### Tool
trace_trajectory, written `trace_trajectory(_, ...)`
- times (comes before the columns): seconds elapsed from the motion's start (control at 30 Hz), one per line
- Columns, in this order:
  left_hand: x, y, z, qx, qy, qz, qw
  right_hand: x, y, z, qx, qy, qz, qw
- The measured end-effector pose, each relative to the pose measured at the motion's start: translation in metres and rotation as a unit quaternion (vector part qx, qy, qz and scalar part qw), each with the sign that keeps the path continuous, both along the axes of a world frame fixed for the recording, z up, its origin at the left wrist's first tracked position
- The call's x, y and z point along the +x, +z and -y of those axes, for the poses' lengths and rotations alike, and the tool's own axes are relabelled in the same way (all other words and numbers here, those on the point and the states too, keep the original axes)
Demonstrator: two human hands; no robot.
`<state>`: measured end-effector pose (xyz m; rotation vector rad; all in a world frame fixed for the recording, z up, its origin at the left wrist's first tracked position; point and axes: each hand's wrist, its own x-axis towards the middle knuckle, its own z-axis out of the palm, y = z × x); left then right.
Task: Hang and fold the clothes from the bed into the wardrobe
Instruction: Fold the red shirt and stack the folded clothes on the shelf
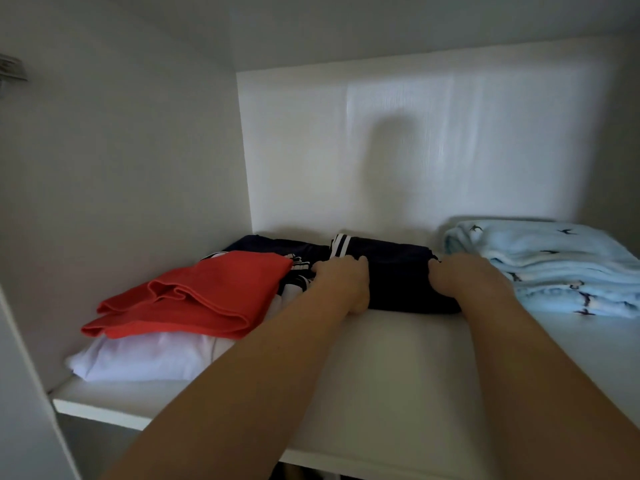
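Arms outstretched, left hand (341, 282) and right hand (465, 278) fingers clamped around folded navy garment (398, 271)

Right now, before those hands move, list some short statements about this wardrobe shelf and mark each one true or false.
1. The left hand and the right hand both hold the folded navy garment. True.
2. The red garment lies under the white garment. False: the red one lies on top of the white one.
3. The light blue blanket sits to the right of the folded navy garment. True.
4. The folded navy garment hangs from a rail. False: it rests on the shelf.
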<state>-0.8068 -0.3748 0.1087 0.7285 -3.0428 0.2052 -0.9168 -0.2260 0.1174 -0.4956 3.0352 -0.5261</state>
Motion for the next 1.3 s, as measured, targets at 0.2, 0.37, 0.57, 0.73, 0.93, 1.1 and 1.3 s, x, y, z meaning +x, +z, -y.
trace_trajectory(0.2,-0.011,0.003,-0.003,0.145,0.056,-0.012,0.988,-0.012,-0.002,-0.010,-0.008,-0.024,0.015,1.000)
trace_trajectory(0.37,-0.014,-0.006,-0.002,0.172,0.066,-0.029,0.982,0.000,-0.001,-0.004,-0.036,0.010,0.087,0.996)
trace_trajectory(0.57,-0.012,-0.016,0.005,0.146,0.042,-0.034,0.988,0.006,-0.002,0.001,-0.402,0.014,0.227,0.887)
trace_trajectory(0.73,-0.013,-0.023,0.003,0.122,0.043,-0.054,0.990,0.001,-0.002,0.003,-0.636,0.043,0.370,0.676)
trace_trajectory(0.93,-0.015,-0.025,-0.004,0.095,0.056,-0.120,0.987,-0.007,-0.006,0.015,-0.689,0.001,0.404,0.602)
trace_trajectory(1.1,-0.016,-0.027,-0.005,0.091,0.060,-0.164,0.980,-0.027,0.002,0.021,-0.647,-0.021,0.457,0.610)
trace_trajectory(1.3,-0.021,-0.028,-0.007,0.066,0.055,-0.164,0.983,-0.043,0.030,0.035,-0.417,0.011,0.369,0.831)
